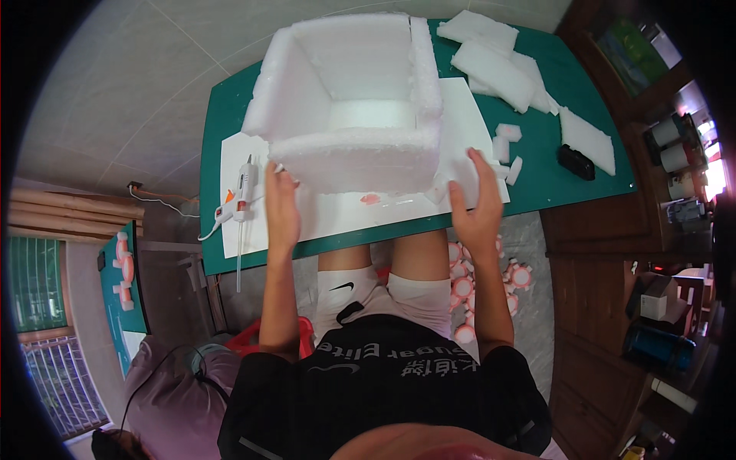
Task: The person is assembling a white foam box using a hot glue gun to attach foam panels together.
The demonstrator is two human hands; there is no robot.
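A white open-topped foam box (360, 162) stands on a white board (330, 218) in front of me, its thick walls rough along the edges. My left hand (282, 211) is beside its near left corner, seen edge-on with the fingers pointing away from me; no object shows in it. To the right of the near right corner, my right hand (477, 211) has its thumb and fingers spread, with nothing in it. A white glue gun (244, 184) with a clear glue stick lies just left of my left hand. A pinkish patch (370, 198) marks the board before the box.
Loose foam sheets (498, 73), small foam blocks (506, 142) and a black object (576, 162) lie on the green table (537, 184). Pink-and-white round pieces (464, 287) cover the floor below. Another person (172, 391) sits at the left, near a red basket (249, 337).
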